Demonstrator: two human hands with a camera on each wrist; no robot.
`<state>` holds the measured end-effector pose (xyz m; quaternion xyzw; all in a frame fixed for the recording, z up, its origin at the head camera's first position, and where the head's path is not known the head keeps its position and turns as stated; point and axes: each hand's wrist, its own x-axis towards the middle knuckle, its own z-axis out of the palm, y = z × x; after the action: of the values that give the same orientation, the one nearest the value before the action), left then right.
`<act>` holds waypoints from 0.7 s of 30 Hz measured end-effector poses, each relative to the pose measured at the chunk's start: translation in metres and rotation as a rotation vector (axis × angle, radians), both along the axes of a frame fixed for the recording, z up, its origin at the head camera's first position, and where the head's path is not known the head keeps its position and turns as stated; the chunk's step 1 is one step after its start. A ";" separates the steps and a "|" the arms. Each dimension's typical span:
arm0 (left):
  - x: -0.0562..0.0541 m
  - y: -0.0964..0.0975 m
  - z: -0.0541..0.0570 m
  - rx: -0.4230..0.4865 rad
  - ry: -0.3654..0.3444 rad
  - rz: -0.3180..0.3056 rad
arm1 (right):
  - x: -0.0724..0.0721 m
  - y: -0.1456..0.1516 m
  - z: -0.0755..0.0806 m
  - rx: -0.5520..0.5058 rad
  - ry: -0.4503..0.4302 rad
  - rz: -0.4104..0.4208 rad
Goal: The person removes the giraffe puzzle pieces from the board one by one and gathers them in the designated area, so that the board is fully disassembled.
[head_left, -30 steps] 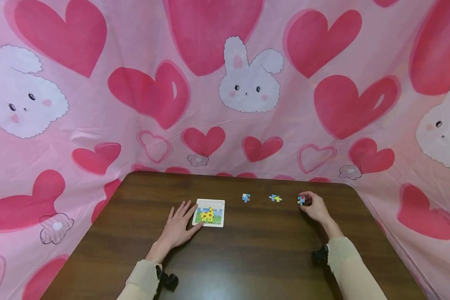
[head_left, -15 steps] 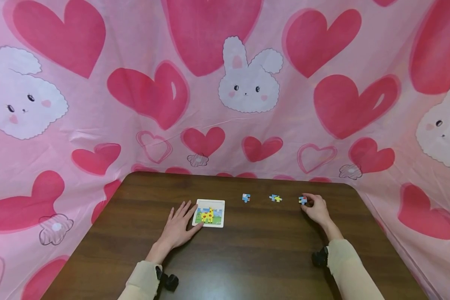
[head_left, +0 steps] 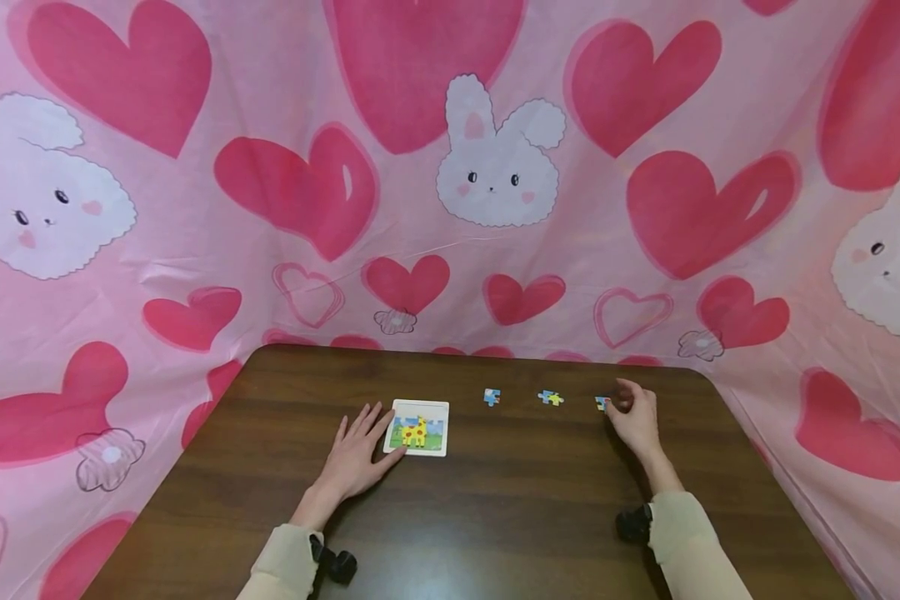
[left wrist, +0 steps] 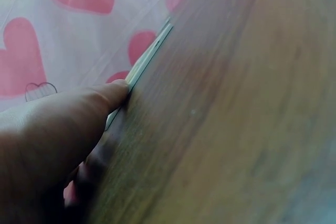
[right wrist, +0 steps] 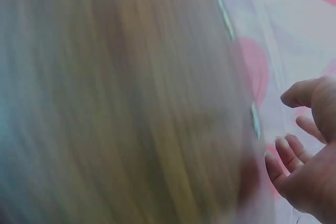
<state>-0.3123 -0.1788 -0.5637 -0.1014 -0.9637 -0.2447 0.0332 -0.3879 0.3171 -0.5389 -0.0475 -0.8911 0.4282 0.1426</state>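
My left hand lies with its fingers spread at the left side of a small white-framed giraffe jigsaw board. Its thumb touches the board's lower edge, and in the left wrist view the thumb meets the thin side of the board. At the right, my right hand hovers by a blue and red puzzle piece, partly hidden by the fingers. In the right wrist view the thumb and fingers of that hand stand apart with nothing between them.
A blue piece with some red and a blue and yellow piece lie in a row between the board and the right hand. The brown wooden table ends at a pink cloth with hearts and rabbits.
The right hand's fingers held the blue and red piece earlier; they have let go and lifted off it. That piece turned and shifted slightly. My left hand and the board stayed put.
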 end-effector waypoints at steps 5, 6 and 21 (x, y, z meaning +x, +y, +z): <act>0.001 0.001 -0.001 0.020 0.031 -0.003 | 0.004 -0.028 0.005 -0.026 0.042 0.054; 0.001 0.001 -0.001 0.022 0.038 -0.004 | 0.004 -0.035 0.005 -0.029 0.061 0.072; -0.003 -0.001 -0.002 -0.025 -0.004 0.004 | 0.006 -0.159 0.018 -0.107 0.120 0.428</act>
<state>-0.3148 -0.1799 -0.5662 -0.0996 -0.9670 -0.2326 0.0305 -0.3816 0.1577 -0.5209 0.1608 -0.8467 0.4975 0.0983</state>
